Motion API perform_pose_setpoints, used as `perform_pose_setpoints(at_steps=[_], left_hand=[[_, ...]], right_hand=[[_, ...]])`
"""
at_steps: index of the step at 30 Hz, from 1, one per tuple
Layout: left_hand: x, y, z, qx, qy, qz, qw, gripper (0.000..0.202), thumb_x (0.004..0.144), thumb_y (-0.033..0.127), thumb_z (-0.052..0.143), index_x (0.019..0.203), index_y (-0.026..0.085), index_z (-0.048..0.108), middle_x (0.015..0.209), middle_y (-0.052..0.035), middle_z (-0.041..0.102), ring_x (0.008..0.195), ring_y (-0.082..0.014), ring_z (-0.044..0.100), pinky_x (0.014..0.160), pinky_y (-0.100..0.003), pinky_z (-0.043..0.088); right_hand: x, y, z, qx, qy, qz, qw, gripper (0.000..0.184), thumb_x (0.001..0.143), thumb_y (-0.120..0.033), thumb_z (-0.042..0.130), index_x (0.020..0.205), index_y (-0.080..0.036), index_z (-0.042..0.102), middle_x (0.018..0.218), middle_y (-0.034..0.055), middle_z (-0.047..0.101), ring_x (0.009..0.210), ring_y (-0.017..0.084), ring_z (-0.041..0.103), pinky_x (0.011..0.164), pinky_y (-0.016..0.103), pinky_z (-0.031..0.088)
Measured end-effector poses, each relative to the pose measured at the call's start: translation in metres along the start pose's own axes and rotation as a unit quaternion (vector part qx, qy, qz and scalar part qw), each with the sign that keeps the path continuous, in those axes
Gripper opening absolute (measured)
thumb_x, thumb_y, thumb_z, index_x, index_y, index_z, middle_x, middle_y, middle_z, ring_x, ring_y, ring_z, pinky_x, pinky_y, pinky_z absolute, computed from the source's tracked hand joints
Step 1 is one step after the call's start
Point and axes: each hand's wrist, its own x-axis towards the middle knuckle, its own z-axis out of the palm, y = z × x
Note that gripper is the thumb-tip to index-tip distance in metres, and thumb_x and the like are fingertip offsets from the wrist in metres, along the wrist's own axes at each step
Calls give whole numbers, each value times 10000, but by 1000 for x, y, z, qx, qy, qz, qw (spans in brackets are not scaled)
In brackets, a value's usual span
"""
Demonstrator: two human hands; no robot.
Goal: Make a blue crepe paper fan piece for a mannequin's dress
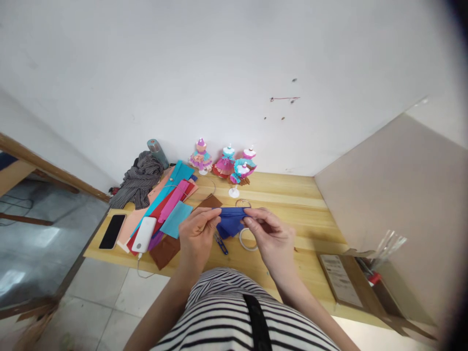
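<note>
A dark blue piece of crepe paper is stretched between both hands above the table, its top edge folded over and the rest hanging down. My left hand pinches its left end between thumb and fingers. At the other end, my right hand grips it the same way. Below the paper lie a blue box cutter and a white ring, seemingly a tape roll, partly hidden by my right hand. Behind them rests another ring.
Coloured paper sheets, a white power bank and a phone lie left. Striped cloth and a bottle stand behind. Several small dress forms in paper dresses line the wall. A cardboard box sits right.
</note>
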Motion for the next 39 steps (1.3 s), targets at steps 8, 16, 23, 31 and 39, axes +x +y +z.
perform_pose_setpoints(at_steps=[8, 16, 23, 31, 39], left_hand=[[3, 8, -5, -93, -45, -124, 987, 203, 716, 140, 731, 905, 204, 773, 976, -59, 713, 882, -169, 686, 762, -248, 578], [5, 10, -3, -140, -48, -192, 970, 183, 688, 171, 760, 870, 188, 752, 851, -29, 739, 773, -138, 685, 738, -232, 564], [4, 11, -2, -113, -18, -195, 974, 70, 675, 183, 753, 737, 169, 723, 739, -6, 707, 661, -105, 641, 650, -200, 541], [3, 11, -1, -129, -19, -176, 976, 28, 702, 180, 732, 714, 171, 708, 715, 0, 685, 672, -124, 662, 653, -222, 555], [1, 5, 0, -16, 10, -43, 999, 122, 743, 125, 713, 807, 213, 768, 776, -16, 740, 721, -135, 675, 680, -226, 552]], right_hand=[[1, 0, -1, 25, 3, 23, 999, 104, 747, -211, 731, 846, -216, 764, 739, 22, 716, 615, 142, 654, 586, 268, 550], [1, -2, 0, 23, -3, 33, 999, 109, 735, -196, 728, 838, -213, 758, 726, 13, 710, 611, 140, 659, 580, 265, 563], [0, -1, 0, 22, 1, 29, 999, 109, 735, -211, 731, 839, -216, 763, 743, 24, 718, 600, 139, 657, 575, 267, 569], [0, 1, 0, 27, -5, 23, 999, 125, 736, -191, 728, 845, -234, 772, 773, 27, 725, 622, 139, 657, 597, 271, 560], [-1, 5, 0, -15, -6, 5, 1000, 127, 755, -209, 718, 864, -236, 778, 789, 37, 712, 665, 155, 653, 593, 279, 545]])
